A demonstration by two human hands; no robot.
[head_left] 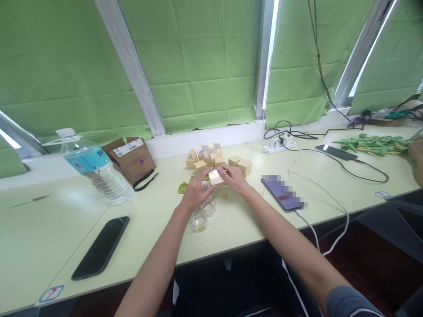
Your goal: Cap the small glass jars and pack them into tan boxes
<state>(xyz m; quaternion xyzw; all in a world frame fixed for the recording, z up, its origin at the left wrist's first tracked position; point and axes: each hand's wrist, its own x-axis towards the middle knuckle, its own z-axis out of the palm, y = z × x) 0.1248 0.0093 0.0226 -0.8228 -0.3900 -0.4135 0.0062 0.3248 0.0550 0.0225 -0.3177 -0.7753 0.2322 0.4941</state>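
Between my two hands is a small cream-coloured box point(216, 177), held above the table. My left hand point(196, 190) grips its left side, fingers curled over the top and thumb below. On the right side, my right hand point(233, 178) has its fingers closed on the same box. Two small clear plastic containers point(200, 221) stand on the table just under my hands. Green pieces point(183, 188) lie beside my left hand, partly hidden by it. Behind my hands stand several small cream boxes point(200, 165), some with flaps up, and two more boxes point(244, 167) at the right.
A large water bottle point(99, 169) and an open brown carton point(132, 160) stand at the left. One phone point(101, 248) lies front left; another phone point(282, 193), cabled, lies right. Further right are a power strip point(279, 145), a third phone point(336, 152), green items point(373, 144) and another person's hand point(417, 160).
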